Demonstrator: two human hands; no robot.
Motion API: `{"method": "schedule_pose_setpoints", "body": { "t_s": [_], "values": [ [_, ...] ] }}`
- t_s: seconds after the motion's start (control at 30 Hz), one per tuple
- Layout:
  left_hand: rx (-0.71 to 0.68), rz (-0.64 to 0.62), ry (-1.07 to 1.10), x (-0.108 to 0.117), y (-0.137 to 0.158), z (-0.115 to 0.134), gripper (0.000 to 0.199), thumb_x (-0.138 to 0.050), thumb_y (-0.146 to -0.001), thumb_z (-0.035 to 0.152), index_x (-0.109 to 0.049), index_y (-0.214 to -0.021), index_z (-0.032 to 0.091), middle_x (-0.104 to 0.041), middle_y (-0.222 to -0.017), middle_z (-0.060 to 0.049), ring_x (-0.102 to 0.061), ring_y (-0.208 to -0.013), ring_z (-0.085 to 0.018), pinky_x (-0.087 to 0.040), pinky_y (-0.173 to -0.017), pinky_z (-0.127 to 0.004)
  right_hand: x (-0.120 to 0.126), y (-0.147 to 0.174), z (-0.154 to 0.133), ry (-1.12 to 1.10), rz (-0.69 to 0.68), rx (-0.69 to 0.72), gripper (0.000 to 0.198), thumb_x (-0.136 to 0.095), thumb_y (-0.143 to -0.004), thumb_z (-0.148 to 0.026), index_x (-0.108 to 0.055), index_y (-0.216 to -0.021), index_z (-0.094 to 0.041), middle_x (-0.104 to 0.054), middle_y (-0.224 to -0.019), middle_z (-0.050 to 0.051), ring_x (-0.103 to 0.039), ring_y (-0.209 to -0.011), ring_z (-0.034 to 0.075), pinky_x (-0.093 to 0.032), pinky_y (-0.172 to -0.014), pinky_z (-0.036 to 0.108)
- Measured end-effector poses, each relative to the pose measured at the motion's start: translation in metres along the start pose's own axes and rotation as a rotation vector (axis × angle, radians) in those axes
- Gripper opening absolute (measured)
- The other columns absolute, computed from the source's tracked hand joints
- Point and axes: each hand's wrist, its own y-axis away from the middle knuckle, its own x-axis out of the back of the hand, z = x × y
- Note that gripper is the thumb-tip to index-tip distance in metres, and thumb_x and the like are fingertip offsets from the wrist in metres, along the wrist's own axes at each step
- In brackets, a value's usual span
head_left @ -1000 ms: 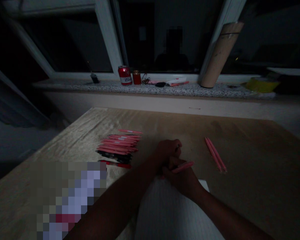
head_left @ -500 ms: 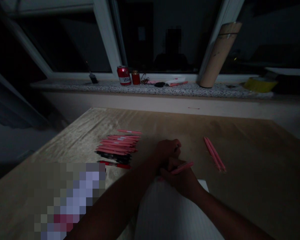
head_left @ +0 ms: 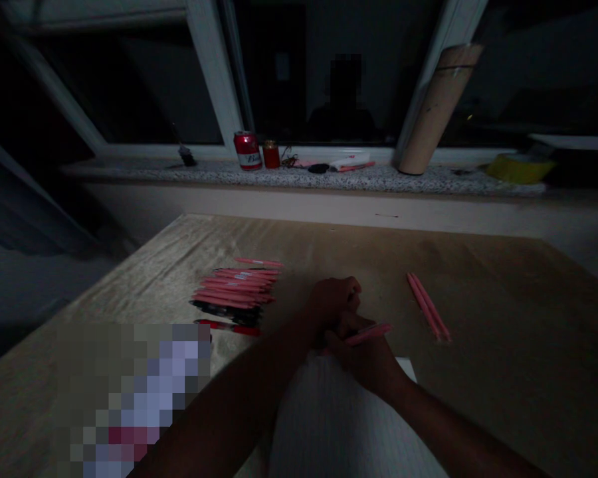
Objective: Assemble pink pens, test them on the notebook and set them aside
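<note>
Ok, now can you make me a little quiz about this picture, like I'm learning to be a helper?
1. Which hand holds a pink pen?
2. True or false: the red can stands on the window sill.
3. How many loose pens lie on the right side of the table? A) none B) two C) seven

Key: 1. The right hand. 2. True. 3. B.
</note>
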Motion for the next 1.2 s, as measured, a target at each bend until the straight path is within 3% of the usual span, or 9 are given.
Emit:
{"method": "schedule_pose_setpoints", "body": {
  "t_s": [0.07, 0.33, 0.47, 0.6, 0.73, 0.87, 1.0, 1.13, 1.2],
  "values": [
    [-0.015, 0.032, -0.020, -0.0012, -0.0004, -0.0009, 0.026, -0.046, -0.079, 0.030, -0.060, -0.099, 0.022, -0.065, -0.073, -0.001, -0.056, -0.066, -0.014, -0.041, -0.064, -0.025, 0.0008, 0.0003, -0.0010, -0.007, -0.055, 0.034, 0.026, -0.055, -0.072, -0.022, -0.035, -0.055, -0.021, -0.039, -0.049, -0.006, -0.037, -0.045, 0.008, -0.026, -0.043, 0.020],
    [-0.016, 0.043, -0.008, -0.0037, -0.0014, -0.0027, 0.025, -0.047, -0.078, 0.029, -0.061, -0.098, 0.021, -0.064, -0.071, -0.001, -0.055, -0.062, -0.013, -0.041, -0.064, -0.025, 0.0009, 0.0002, 0.0006, 0.024, -0.046, 0.067, 0.028, -0.056, -0.072, -0.021, -0.034, -0.054, -0.020, -0.040, -0.048, -0.006, -0.040, -0.045, 0.007, -0.027, -0.043, 0.019],
    [-0.030, 0.031, 0.016, -0.0038, -0.0012, -0.0037, 0.025, -0.048, -0.078, 0.028, -0.061, -0.098, 0.021, -0.065, -0.072, -0.001, -0.056, -0.064, -0.013, -0.040, -0.062, -0.024, 0.0011, 0.0009, 0.0023, 0.025, 0.046, 0.049, 0.027, -0.053, -0.073, -0.020, -0.034, -0.054, -0.021, -0.040, -0.048, -0.006, -0.037, -0.044, 0.007, -0.028, -0.043, 0.019],
    [-0.024, 0.059, -0.014, -0.0035, -0.0018, -0.0030, 0.026, -0.047, -0.078, 0.029, -0.061, -0.098, 0.021, -0.065, -0.072, -0.002, -0.056, -0.063, -0.014, -0.041, -0.062, -0.025, 0.0022, 0.0014, 0.0002, -0.031, -0.087, 0.080, 0.029, -0.054, -0.074, -0.023, -0.034, -0.053, -0.020, -0.041, -0.049, -0.006, -0.040, -0.044, 0.007, -0.028, -0.042, 0.018],
    [-0.008, 0.037, 0.000, -0.0012, -0.0014, -0.0007, 0.026, -0.048, -0.077, 0.029, -0.062, -0.098, 0.021, -0.065, -0.073, -0.002, -0.056, -0.063, -0.013, -0.041, -0.062, -0.024, 0.0032, 0.0007, -0.0031, 0.042, 0.035, 0.069, 0.027, -0.053, -0.072, -0.019, -0.033, -0.053, -0.021, -0.039, -0.048, -0.006, -0.037, -0.043, 0.007, -0.027, -0.042, 0.019],
    [-0.005, 0.043, 0.003, 0.0003, -0.0002, 0.0004, 0.025, -0.048, -0.078, 0.028, -0.062, -0.098, 0.021, -0.065, -0.072, -0.002, -0.057, -0.064, -0.013, -0.042, -0.063, -0.024, 0.0034, 0.0011, -0.0027, 0.000, -0.064, 0.079, 0.028, -0.053, -0.072, -0.021, -0.033, -0.053, -0.020, -0.040, -0.048, -0.006, -0.038, -0.043, 0.007, -0.028, -0.042, 0.018],
    [-0.003, 0.039, 0.013, -0.0002, 0.0002, 0.0000, 0.025, -0.050, -0.077, 0.028, -0.062, -0.097, 0.020, -0.066, -0.073, -0.002, -0.057, -0.065, -0.013, -0.042, -0.064, -0.024, 0.0030, 0.0013, 0.0005, 0.035, 0.044, 0.048, 0.026, -0.052, -0.072, -0.019, -0.034, -0.053, -0.020, -0.040, -0.049, -0.006, -0.037, -0.044, 0.007, -0.027, -0.042, 0.019],
    [-0.006, 0.050, -0.001, -0.0005, -0.0002, -0.0003, 0.025, -0.048, -0.078, 0.028, -0.062, -0.098, 0.021, -0.065, -0.071, -0.001, -0.056, -0.063, -0.013, -0.041, -0.063, -0.024, 0.0028, 0.0008, 0.0021, 0.009, -0.074, 0.074, 0.028, -0.053, -0.072, -0.020, -0.033, -0.053, -0.020, -0.041, -0.049, -0.006, -0.040, -0.044, 0.007, -0.027, -0.043, 0.019],
    [-0.001, 0.035, 0.013, -0.0004, -0.0003, -0.0007, 0.025, -0.048, -0.077, 0.028, -0.062, -0.097, 0.021, -0.065, -0.073, -0.001, -0.056, -0.063, -0.013, -0.041, -0.062, -0.024, 0.0030, 0.0003, 0.0018, 0.024, -0.015, 0.065, 0.027, -0.052, -0.073, -0.020, -0.032, -0.054, -0.021, -0.039, -0.049, -0.006, -0.038, -0.045, 0.007, -0.027, -0.044, 0.020]
  ]
}}
